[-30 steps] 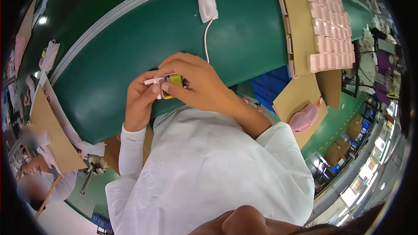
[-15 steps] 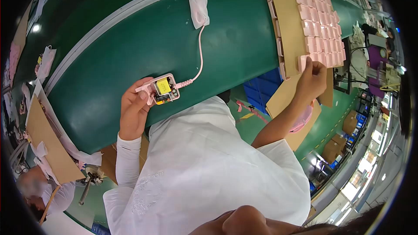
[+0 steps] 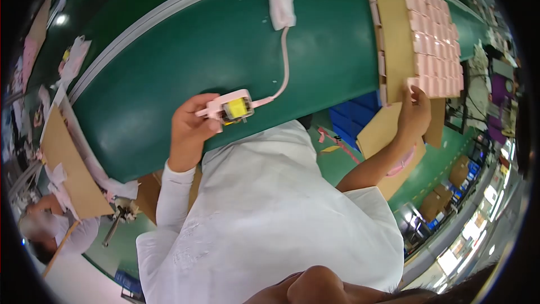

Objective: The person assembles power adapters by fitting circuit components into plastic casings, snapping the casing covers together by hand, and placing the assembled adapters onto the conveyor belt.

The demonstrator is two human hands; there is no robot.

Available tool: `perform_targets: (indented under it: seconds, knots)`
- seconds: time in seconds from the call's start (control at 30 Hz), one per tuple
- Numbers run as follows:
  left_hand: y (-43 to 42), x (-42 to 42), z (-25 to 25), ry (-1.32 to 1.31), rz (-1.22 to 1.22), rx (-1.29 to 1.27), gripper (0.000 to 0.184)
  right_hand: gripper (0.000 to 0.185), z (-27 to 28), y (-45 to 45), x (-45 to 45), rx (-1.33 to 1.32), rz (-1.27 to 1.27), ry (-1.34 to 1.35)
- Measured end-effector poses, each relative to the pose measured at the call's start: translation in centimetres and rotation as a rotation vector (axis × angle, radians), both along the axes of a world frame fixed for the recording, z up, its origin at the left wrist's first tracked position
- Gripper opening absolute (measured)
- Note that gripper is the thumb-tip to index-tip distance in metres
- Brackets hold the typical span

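My left hand point(image 3: 194, 126) grips a pink charger housing point(image 3: 214, 109) with its inside exposed, showing a yellow component point(image 3: 237, 108) and small parts. A pink cable point(image 3: 286, 67) runs from the housing to a white wrapped bundle point(image 3: 281, 3) on the green mat point(image 3: 185, 50). Over at the right, my right hand point(image 3: 415, 114) has its fingertips closed on a pink cover point(image 3: 412, 83) at the near corner of the rows of pink covers point(image 3: 436, 45), which lie on cardboard point(image 3: 391, 28).
Below the cardboard are a blue bin point(image 3: 354, 118) and an open cardboard box point(image 3: 382, 129). A co-worker point(image 3: 73, 236) is at the lower left beside a cardboard sheet point(image 3: 73, 169). A metal rail point(image 3: 163, 8) runs along the mat's far edge.
My right hand has left the housing and reached right to the pink covers. The housing, earlier partly hidden between both hands, is now in my left hand alone, tilted. The view has shifted slightly.
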State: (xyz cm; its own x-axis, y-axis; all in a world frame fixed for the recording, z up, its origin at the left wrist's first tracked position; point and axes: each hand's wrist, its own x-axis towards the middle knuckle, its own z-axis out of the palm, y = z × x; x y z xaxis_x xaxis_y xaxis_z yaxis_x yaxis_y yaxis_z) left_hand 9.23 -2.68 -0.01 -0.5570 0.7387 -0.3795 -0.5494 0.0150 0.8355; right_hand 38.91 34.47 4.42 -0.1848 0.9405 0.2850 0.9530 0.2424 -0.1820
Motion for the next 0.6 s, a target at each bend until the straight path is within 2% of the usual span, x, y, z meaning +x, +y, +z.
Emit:
perform_targets:
  seconds: [0.07, 0.1, 0.2, 0.3, 0.4, 0.5, 0.6]
  knots:
    - [0.0, 0.2, 0.6, 0.0, 0.018, -0.022, 0.06, 0.029, -0.8, 0.1, 0.4, -0.003, 0.048, -0.049]
    - [0.1, 0.2, 0.8, 0.007, 0.014, -0.03, 0.059, 0.025, -0.5, -0.1, -0.3, -0.053, 0.007, -0.036]
    - [0.0, 0.3, 0.7, 0.007, 0.007, -0.029, 0.056, 0.019, -0.1, -0.8, -1.7, -0.083, 0.104, 0.04]
    - [0.0, 0.0, 1.0, -0.004, 0.006, -0.016, 0.053, 0.014, -0.1, -1.6, -3.7, 0.27, 0.54, 0.009]
    - [-0.1, -0.1, 0.9, -0.012, -0.001, 0.007, 0.048, 0.014, 0.2, -3.6, -6.8, 0.012, 0.656, 0.29]
    - [-0.2, -0.1, 1.0, -0.022, 0.004, -0.015, 0.05, 0.015, -0.1, -5.8, -9.5, -0.205, 0.726, 0.313]
    - [-0.3, 0.1, 1.1, -0.008, 0.005, -0.028, 0.052, 0.016, -0.5, -7.6, -11.8, -0.165, 0.771, 0.192]
